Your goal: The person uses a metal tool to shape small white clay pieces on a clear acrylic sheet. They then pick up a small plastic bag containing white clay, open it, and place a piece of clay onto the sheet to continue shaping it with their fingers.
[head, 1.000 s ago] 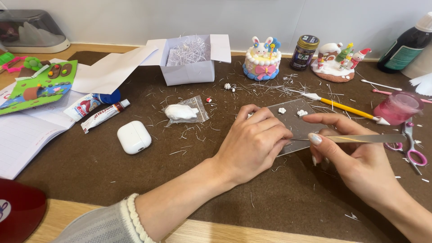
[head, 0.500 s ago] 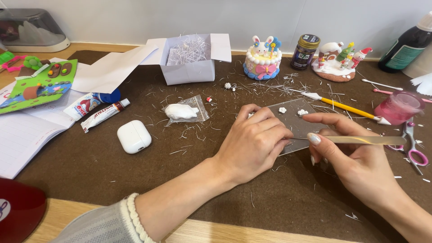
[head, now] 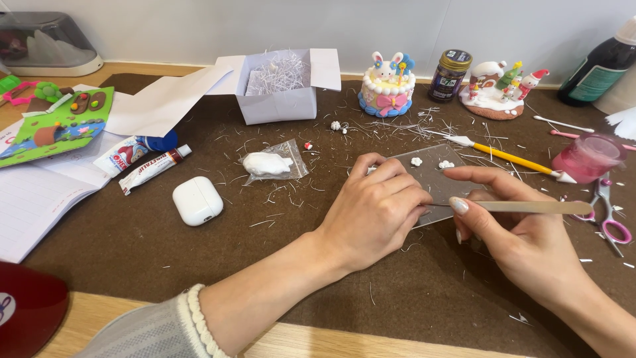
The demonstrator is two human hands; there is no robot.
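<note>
My left hand [head: 375, 211] rests palm down on a clear plastic sheet [head: 434, 179] lying on the brown mat, fingers curled over something I cannot see. My right hand [head: 523, 232] grips a thin beige modelling stick [head: 530, 207] that points left toward the left hand's fingers. Two or three small white clay bits [head: 430, 162] sit on the far part of the sheet.
On the mat [head: 199, 252] lie a white earbud case [head: 197, 200], a bag with white clay [head: 268, 164], two tubes [head: 149, 166], an open white box [head: 278, 89], a clay cake [head: 387, 86], a dark jar [head: 449, 74], a winter figurine [head: 500, 89], a yellow tool [head: 510, 158], a pink cup [head: 588, 158], scissors [head: 609, 212].
</note>
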